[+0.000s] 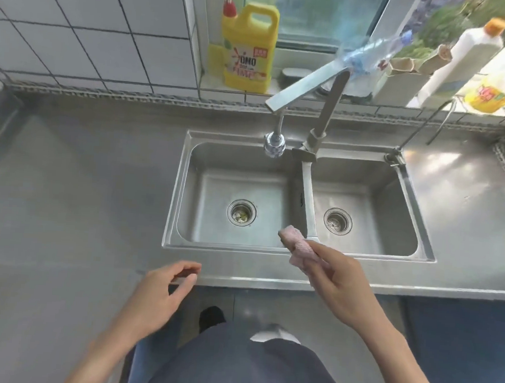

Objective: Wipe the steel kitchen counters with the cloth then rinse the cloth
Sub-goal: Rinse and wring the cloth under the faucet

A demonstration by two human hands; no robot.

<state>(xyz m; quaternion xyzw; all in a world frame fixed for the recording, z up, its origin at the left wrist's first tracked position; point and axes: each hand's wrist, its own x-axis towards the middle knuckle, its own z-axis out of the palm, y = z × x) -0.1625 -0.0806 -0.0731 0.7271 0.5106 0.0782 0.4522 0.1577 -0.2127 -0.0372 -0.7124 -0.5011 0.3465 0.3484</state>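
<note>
Pink cloth (299, 247) sits bunched in the clenched right hand (339, 282) over the sink's (297, 254) front rim, the left hand (160, 289) loose and holding nothing by the desk (67, 178) edge, so wiping looks finished or unstarted, and rinsing remains, no water running.

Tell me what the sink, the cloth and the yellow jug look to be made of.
Sink: brushed stainless steel by its look, grey with soft reflections. Cloth: soft pink fabric, bunched in the right hand, possibly microfibre; weave too blurred to tell. Yellow jug: opaque glossy plastic, with moulded handle and printed label.
</note>
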